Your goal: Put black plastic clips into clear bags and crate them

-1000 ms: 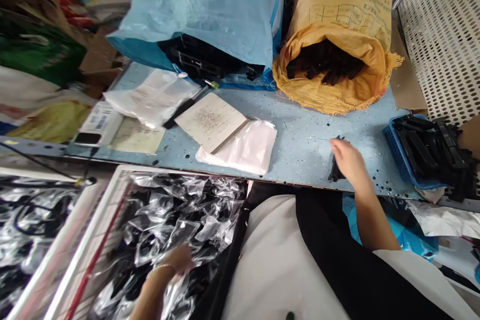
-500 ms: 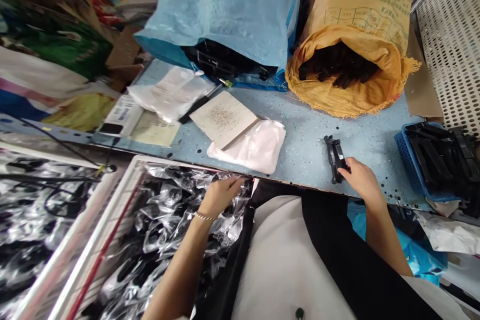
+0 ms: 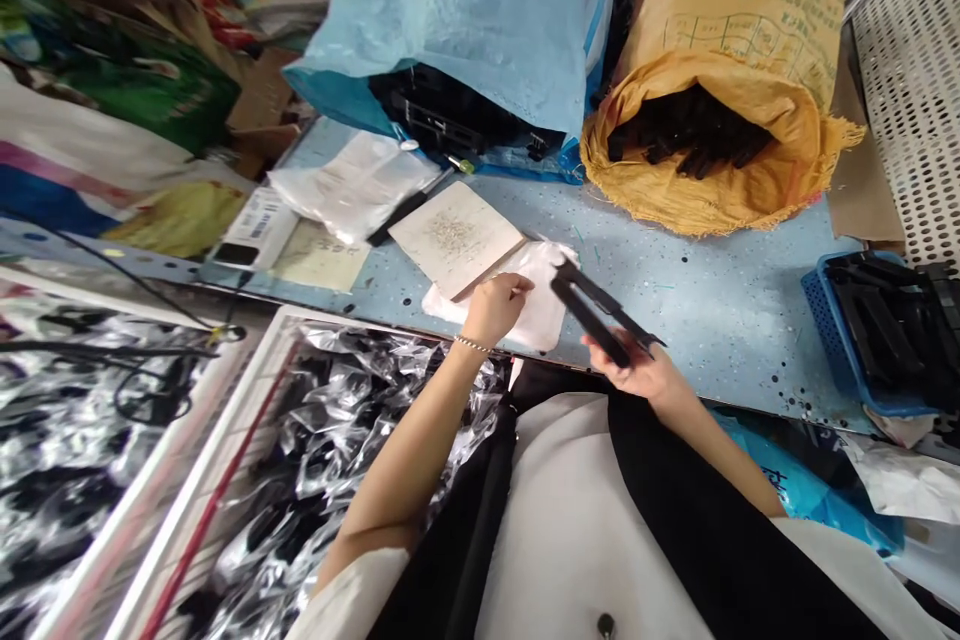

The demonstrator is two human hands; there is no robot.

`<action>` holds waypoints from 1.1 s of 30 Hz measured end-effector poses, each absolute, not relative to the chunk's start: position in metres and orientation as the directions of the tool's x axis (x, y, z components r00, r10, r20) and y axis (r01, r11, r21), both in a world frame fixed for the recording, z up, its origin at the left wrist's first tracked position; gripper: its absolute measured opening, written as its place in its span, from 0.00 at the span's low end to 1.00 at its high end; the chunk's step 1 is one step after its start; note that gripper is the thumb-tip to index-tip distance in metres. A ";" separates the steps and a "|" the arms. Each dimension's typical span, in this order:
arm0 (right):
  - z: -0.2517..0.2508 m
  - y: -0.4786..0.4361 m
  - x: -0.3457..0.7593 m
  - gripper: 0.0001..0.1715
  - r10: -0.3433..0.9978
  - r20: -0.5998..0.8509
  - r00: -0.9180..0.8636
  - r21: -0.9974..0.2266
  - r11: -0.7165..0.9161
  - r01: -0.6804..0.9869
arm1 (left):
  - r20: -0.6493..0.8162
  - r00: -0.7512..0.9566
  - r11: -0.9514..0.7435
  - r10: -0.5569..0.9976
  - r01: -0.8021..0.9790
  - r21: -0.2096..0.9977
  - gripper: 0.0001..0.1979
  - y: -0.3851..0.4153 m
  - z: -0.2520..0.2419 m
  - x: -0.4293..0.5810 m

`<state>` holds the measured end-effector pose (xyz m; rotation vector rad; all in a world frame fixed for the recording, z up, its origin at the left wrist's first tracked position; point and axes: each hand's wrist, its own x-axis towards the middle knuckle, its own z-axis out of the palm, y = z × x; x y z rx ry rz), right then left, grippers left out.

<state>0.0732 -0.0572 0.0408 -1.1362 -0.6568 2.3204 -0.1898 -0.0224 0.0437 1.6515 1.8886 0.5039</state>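
My right hand (image 3: 636, 366) holds a black plastic part (image 3: 592, 305) by its near end, tilted up above the table's front edge. The part shows as two long narrow bars side by side. My left hand (image 3: 495, 308), a beaded bracelet at its wrist, is over the stack of thin white plastic bags (image 3: 551, 315). Its fingers are curled together in a pinch; whatever is between them, if anything, is too small to make out. Just behind this hand lies a square pale board (image 3: 457, 238) with tiny grains scattered on it, partly resting on the bags.
A blue sack (image 3: 465, 10) and a yellow sack (image 3: 720, 190), both holding black parts, lie at the back of the speckled blue table (image 3: 712, 310). A blue basket (image 3: 829, 340) of black parts stands right. Crates of bagged black items (image 3: 322, 440) sit below left.
My right hand has lifted the black part off the table and brought it left, turning it. My left hand has moved up and right, from above the crate to the white bags.
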 end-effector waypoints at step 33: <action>0.025 -0.076 0.058 0.09 0.387 -0.629 -0.674 -0.213 -0.920 -0.330 | 0.475 0.219 -0.483 0.852 0.679 0.554 0.28 -0.076 0.047 -0.159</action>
